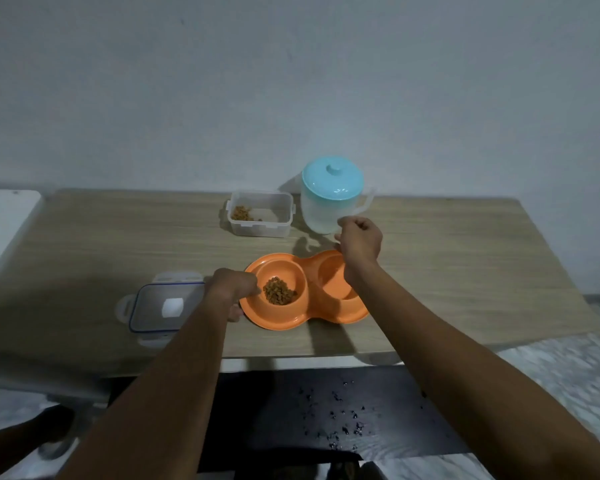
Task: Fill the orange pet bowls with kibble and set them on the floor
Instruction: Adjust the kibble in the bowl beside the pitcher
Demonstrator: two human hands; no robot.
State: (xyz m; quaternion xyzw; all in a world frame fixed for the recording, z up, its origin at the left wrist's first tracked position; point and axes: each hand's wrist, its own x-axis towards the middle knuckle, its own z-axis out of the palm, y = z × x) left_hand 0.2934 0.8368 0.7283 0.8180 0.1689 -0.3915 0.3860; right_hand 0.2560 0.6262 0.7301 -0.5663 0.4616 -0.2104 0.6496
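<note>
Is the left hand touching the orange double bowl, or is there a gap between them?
Touching. The head view shows the left hand at the left rim of the orange double bowl: its fingers curl over the rim, thumb below.

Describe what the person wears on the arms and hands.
The left hand and right hand are bare: no gloves, rings or watch. The left forearm and right forearm are bare too, with no sleeve up to the picture's edge.

orange double bowl (303, 313), kibble (278, 291) left
</note>
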